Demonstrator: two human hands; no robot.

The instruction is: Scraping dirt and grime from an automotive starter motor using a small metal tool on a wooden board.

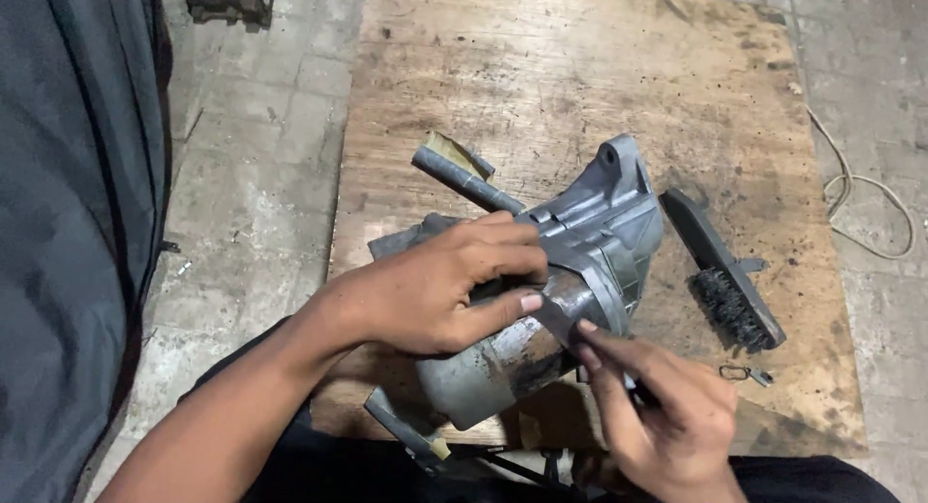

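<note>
A dark grey cloth [77, 223] hung along the left edge, over a paved floor [256, 174]. Further right lay a stained wooden board [580, 68], and on it the grey metal motor housing [580, 271] rested on its side near the front edge. The left hand [435, 290] was closed around the housing's cylindrical body, thumb pressed on its rim. A taped tube [464, 179] lay just behind the housing. The right hand [657, 416] pinched a small strip of abrasive paper [561, 319] against the cylinder, fingers closed on it. Beside the housing lay a black wire brush [725, 271], with a small metal clip [739, 373] near it. A pale cord [870, 213] curled on the floor at far right.
</note>
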